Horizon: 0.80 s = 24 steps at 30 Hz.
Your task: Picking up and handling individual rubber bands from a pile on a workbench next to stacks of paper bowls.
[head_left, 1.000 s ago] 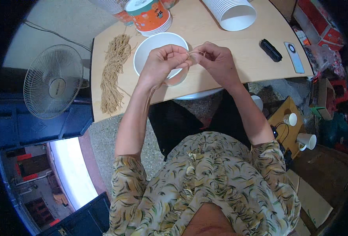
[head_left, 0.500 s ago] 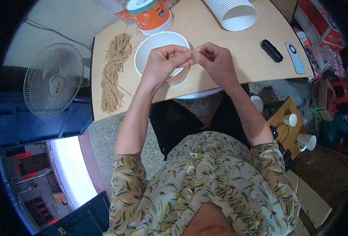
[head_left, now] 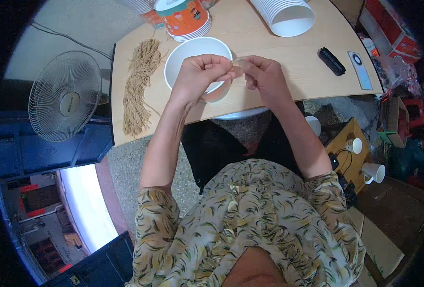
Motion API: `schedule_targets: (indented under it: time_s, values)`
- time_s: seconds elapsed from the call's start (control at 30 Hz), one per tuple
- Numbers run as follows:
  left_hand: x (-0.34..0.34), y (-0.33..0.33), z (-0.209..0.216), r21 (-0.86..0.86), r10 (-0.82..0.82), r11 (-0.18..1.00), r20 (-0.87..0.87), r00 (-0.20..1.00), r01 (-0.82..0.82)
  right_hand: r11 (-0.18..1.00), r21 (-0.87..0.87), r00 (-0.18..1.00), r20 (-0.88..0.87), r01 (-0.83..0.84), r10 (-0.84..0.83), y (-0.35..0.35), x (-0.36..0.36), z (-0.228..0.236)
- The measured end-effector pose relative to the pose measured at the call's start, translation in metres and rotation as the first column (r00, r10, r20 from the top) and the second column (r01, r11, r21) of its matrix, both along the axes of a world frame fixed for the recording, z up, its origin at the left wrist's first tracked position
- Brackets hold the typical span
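While one strand is in hand, many lie loose

The left hand (head_left: 200, 74) pinches a thin tan strand (head_left: 234, 61) near the right rim of the white bowl (head_left: 171, 67); the right hand (head_left: 268, 79) blurs beside it, its grip closed or not, I cannot tell. Judging by the thick bundle (head_left: 140, 86) on the surface (head_left: 293, 52), plenty is left; anything finished I can't make out. The left hand hides part of the bowl. Beyond are an orange tub (head_left: 187, 21) and stacked white tubs (head_left: 268, 14).
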<state>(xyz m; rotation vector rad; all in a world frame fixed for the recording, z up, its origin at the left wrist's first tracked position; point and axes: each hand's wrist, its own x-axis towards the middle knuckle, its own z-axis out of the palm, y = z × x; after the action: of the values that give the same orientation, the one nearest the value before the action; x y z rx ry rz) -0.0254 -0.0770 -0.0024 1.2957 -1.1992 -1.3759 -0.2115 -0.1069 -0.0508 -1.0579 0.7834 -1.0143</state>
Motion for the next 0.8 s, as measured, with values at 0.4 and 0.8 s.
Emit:
schedule_targets:
  time_s: [0.4, 0.8]
  values:
    - [0.006, -0.002, -0.005, 0.048, -0.024, 0.998, -0.116, 0.993, 0.030, 0.956, -0.292, 0.981, -0.183, 0.011, -0.067, 0.005, -0.001, 0.009]
    - [0.005, -0.002, -0.002, 0.067, 0.025, 0.998, -0.153, 0.988, -0.014, 0.917, -0.399, 0.968, -0.218, 0.029, -0.125, 0.004, 0.000, 0.001]
